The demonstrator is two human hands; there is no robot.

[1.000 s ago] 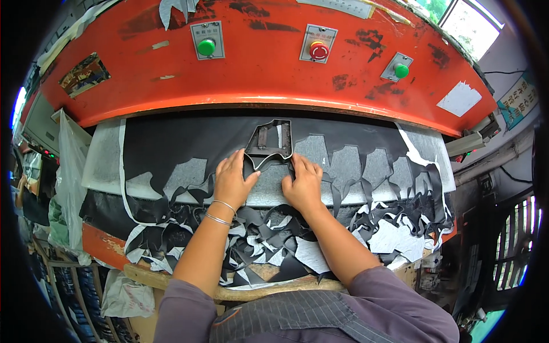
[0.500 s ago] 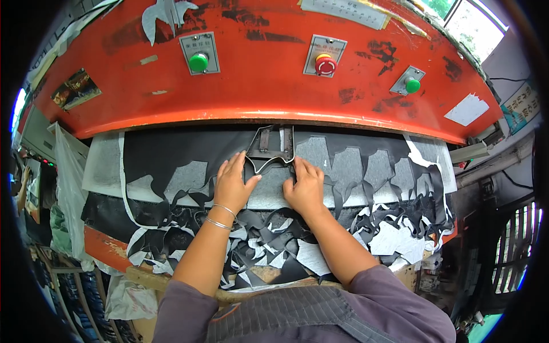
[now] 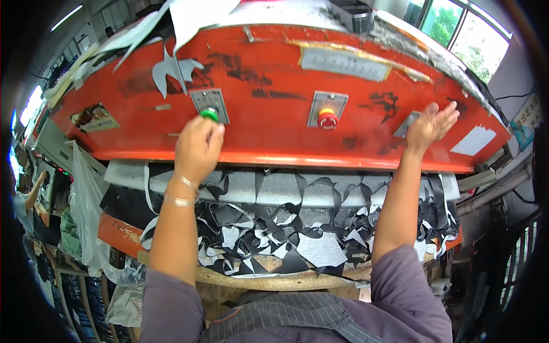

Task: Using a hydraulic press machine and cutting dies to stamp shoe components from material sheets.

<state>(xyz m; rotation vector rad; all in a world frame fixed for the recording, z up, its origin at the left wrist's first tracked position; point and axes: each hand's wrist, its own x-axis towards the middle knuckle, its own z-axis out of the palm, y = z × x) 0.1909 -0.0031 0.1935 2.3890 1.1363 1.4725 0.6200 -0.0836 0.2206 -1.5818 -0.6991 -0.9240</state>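
Observation:
My left hand [image 3: 197, 147] is closed, its knuckles against the left green push button [image 3: 209, 112] on the orange press beam [image 3: 269, 140]. My right hand [image 3: 430, 127] has its fingers stretched out, with the heel of the palm over the right button plate [image 3: 405, 127]; the button there is hidden behind the hand. Neither hand holds anything. Under the beam's lower edge lies a pale grey cutting board [image 3: 243, 194], crossed by thin strips of black sheet material [image 3: 334, 197]. The metal cutting die is not visible, and the beam hides the back of the board.
A red stop button [image 3: 327, 119] with a yellow collar sits mid-beam. Black and white offcuts [image 3: 321, 248] pile up along the wooden front edge [image 3: 274, 283]. Clear plastic sheeting [image 3: 87, 206] hangs at the left. A person's arm [image 3: 37, 188] shows at far left.
Both hands have left the metal die and risen to the beam's buttons, left hand closing, right hand spreading. The view has tilted up, and the beam now hides the die.

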